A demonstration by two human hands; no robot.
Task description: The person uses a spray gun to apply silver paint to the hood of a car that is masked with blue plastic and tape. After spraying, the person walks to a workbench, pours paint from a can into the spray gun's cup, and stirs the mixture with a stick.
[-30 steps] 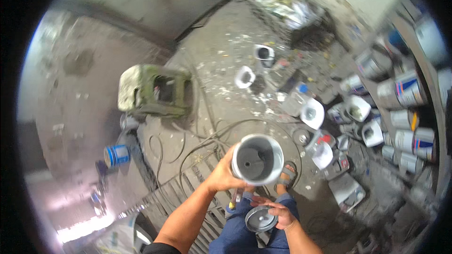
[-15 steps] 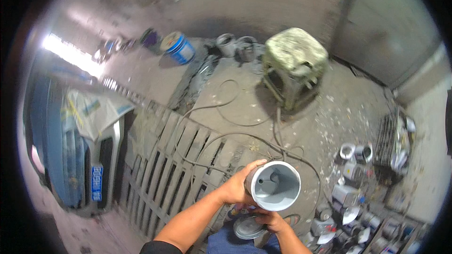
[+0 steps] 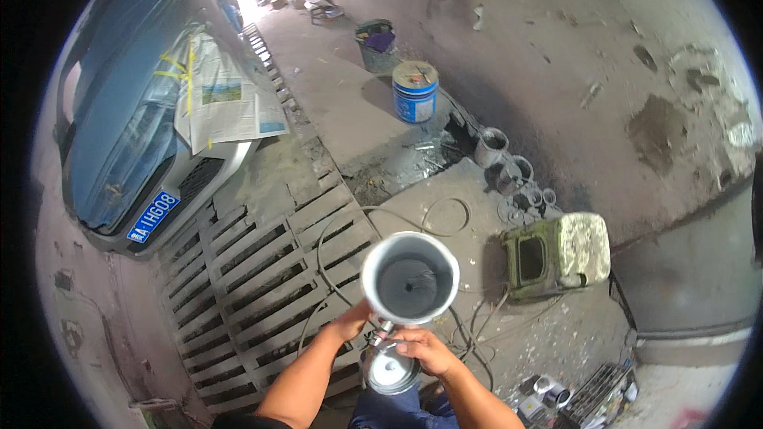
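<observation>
My left hand grips the lower side of a grey-white paint cup whose open mouth faces up at me; its inside is coated grey. My right hand is closed on the narrow metal neck just under the cup. Directly below sits a round silver lid or can top, touching my right fingers. Both forearms come in from the lower edge. What the neck joins to is hidden by my hands.
A car masked with newspaper stands at the left beside a metal floor grate. A blue bucket, small tins, a green stool and hoses lie ahead and to the right.
My view has swung round from the tins and stool to the car and grate. The cup stays in both hands, now held a little higher and nearer.
</observation>
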